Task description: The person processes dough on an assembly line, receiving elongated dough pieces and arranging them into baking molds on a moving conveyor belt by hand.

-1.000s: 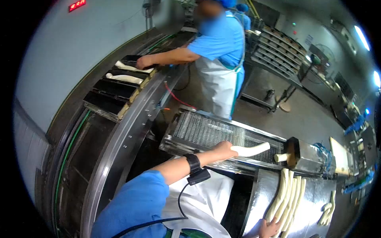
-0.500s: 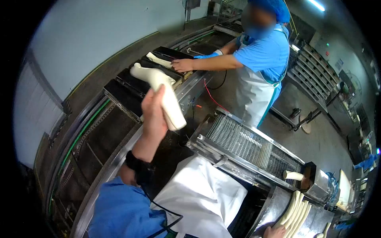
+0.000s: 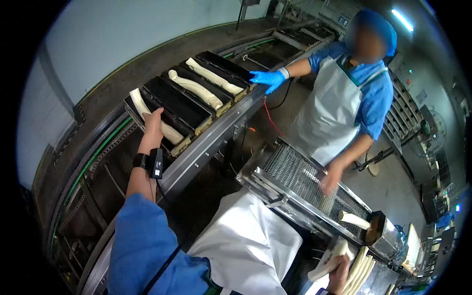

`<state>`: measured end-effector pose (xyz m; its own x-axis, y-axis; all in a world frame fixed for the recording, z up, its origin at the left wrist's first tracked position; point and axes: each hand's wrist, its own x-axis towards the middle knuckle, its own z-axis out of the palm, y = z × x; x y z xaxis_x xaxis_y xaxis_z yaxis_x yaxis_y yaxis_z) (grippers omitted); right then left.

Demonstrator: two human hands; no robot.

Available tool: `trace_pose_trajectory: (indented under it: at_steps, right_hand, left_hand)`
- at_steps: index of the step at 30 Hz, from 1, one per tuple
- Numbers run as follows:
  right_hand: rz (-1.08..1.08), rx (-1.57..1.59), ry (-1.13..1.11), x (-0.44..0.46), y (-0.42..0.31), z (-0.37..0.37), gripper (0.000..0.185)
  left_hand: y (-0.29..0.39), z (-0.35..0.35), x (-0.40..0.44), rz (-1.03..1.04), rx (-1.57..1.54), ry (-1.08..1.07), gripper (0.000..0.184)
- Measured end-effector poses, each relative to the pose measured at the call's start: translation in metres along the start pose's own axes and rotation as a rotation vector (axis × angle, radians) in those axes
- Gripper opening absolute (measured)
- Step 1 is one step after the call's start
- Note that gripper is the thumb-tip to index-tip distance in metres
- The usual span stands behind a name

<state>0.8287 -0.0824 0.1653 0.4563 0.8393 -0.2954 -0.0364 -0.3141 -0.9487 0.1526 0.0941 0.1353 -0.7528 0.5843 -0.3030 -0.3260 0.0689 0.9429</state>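
Workshop floor here, pale wall [image 3: 147,29] at 11 o'clock, metal counter [image 3: 384,270] down around 4. Left arm's stretched out, forearm pointing nearly to 12, left hand [image 3: 153,123] closed over the middle of a dough log [image 3: 139,103] lying in the nearest black pan [image 3: 149,102]. Right hand's [image 3: 339,273] at 5 o'clock, gripping a short dough piece [image 3: 322,269] just beside a bunch of dough strips [image 3: 361,270]. Two more filled pans sit toward 2 o'clock from the left hand, with a co-worker's blue glove [image 3: 270,80] past them. Their blurry bare hand [image 3: 332,181] is over the mesh conveyor [image 3: 290,172], so that bit's partly blocked. The log's long axis runs roughly 10:30 to 4:30; the short piece goes more like 1:30 to 7:30.
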Motion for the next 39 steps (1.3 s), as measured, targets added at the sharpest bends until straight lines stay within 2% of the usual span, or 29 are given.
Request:
trace_pose_trajectory:
  at_steps: [1, 2, 3, 5, 6, 8, 9, 11, 13, 15, 16, 19, 20, 21, 23, 25, 26, 27, 29, 31, 33, 35, 36, 37, 38, 39]
  right_hand:
    - [-0.022, 0.077, -0.119, -0.002, -0.022, 0.022, 0.049]
    - [-0.074, 0.092, -0.245, -0.01, -0.052, 0.051, 0.049]
    - [-0.123, 0.113, -0.373, -0.019, -0.082, 0.079, 0.049]
    - [0.029, 0.235, -0.685, -0.029, -0.13, 0.126, 0.056]
    - [0.035, 0.307, -0.818, -0.033, -0.142, 0.15, 0.06]
    - [-0.13, 0.101, -1.081, -0.027, -0.164, 0.202, 0.069]
    - [0.09, 0.493, -1.245, -0.047, -0.185, 0.251, 0.071]
    - [0.197, 0.576, -1.491, -0.047, -0.196, 0.311, 0.073]
    - [0.07, 0.466, -1.485, -0.036, -0.187, 0.336, 0.07]
    - [0.07, 0.421, -1.467, -0.033, -0.187, 0.334, 0.064]
    - [0.041, 0.386, -1.426, -0.027, -0.184, 0.332, 0.064]
    - [-0.012, 0.323, -1.25, -0.005, -0.164, 0.308, 0.06]
    - [0.006, 0.341, -1.195, 0.005, -0.154, 0.296, 0.059]
    - [0.026, 0.358, -1.136, 0.014, -0.143, 0.282, 0.058]
    - [0.014, 0.345, -1.041, 0.031, -0.118, 0.253, 0.056]
    - [-0.007, 0.328, -0.872, 0.044, -0.089, 0.213, 0.052]
    - [0.019, 0.288, -0.784, 0.048, -0.08, 0.192, 0.051]
    - [0.053, 0.252, -0.693, 0.049, -0.071, 0.17, 0.05]
    - [0.009, 0.261, -0.496, 0.041, -0.061, 0.134, 0.045]
    - [-0.026, 0.236, -0.363, 0.05, -0.036, 0.085, 0.044]
    - [-0.007, 0.165, -0.141, 0.048, -0.027, 0.044, 0.045]
    - [-0.096, 0.061, 0.09, 0.051, 0.01, -0.018, 0.04]
    - [-0.095, -0.141, 0.187, 0.053, 0.022, -0.047, 0.043]
    - [-0.1, -0.426, 0.203, 0.088, 0.075, -0.13, 0.05]
    - [-0.085, -0.634, 0.314, 0.08, 0.078, -0.158, 0.051]
    - [-0.013, -0.823, 0.38, 0.071, 0.082, -0.181, 0.052]
  left_hand:
    - [0.004, 0.002, 0.009, -0.071, 0.038, 0.034, 0.101]
    - [0.005, 0.007, 0.019, -0.13, 0.047, 0.157, 0.088]
    - [-0.004, 0.005, 0.031, -0.129, 0.049, 0.154, 0.088]
    - [-0.022, -0.004, 0.053, 0.108, 0.199, 0.216, 0.072]
    - [-0.019, -0.003, 0.052, 0.093, 0.155, 0.24, 0.057]
    - [-0.018, -0.005, 0.05, 0.124, 0.142, 0.218, 0.049]
    - [-0.021, -0.008, 0.051, 0.148, 0.128, 0.193, 0.043]
    - [-0.032, -0.015, 0.077, 0.18, 0.13, 0.196, 0.036]
    - [-0.039, -0.016, 0.097, 0.225, 0.123, 0.211, 0.029]
    - [-0.048, -0.025, 0.102, 0.283, 0.146, 0.266, 0.024]
    - [-0.05, -0.037, 0.112, 0.2, 0.12, 0.156, 0.026]
    - [-0.032, -0.036, 0.085, 0.182, 0.207, 0.282, 0.028]
    - [-0.04, -0.042, 0.086, 0.259, 0.089, 0.268, 0.03]
    - [-0.045, -0.045, 0.089, 0.371, 0.205, 0.405, 0.034]
    - [-0.029, -0.027, 0.041, 0.606, 0.638, 0.607, 0.041]
    - [-0.019, -0.024, 0.022, 0.964, 0.937, 0.581, 0.05]
    - [-0.024, -0.02, 0.03, 0.981, 0.81, 0.512, 0.052]
    - [-0.029, -0.019, 0.042, 0.988, 0.689, 0.437, 0.055]
    - [-0.034, -0.02, 0.067, 0.672, 0.454, 0.141, 0.06]
    - [-0.007, 0.014, 0.031, 0.598, 0.528, 0.199, 0.06]
    - [-0.025, 0.008, 0.077, 0.482, 0.636, 0.272, 0.062]
    - [-0.053, -0.007, 0.131, 0.532, 0.621, 0.328, 0.063]
    - [-0.05, -0.001, 0.119, 0.553, 0.593, 0.373, 0.062]
    - [-0.037, 0.01, 0.087, 0.566, 0.586, 0.389, 0.059]
    - [-0.025, 0.021, 0.055, 0.579, 0.58, 0.406, 0.056]
    - [-0.044, 0.015, 0.074, 0.637, 0.538, 0.412, 0.056]
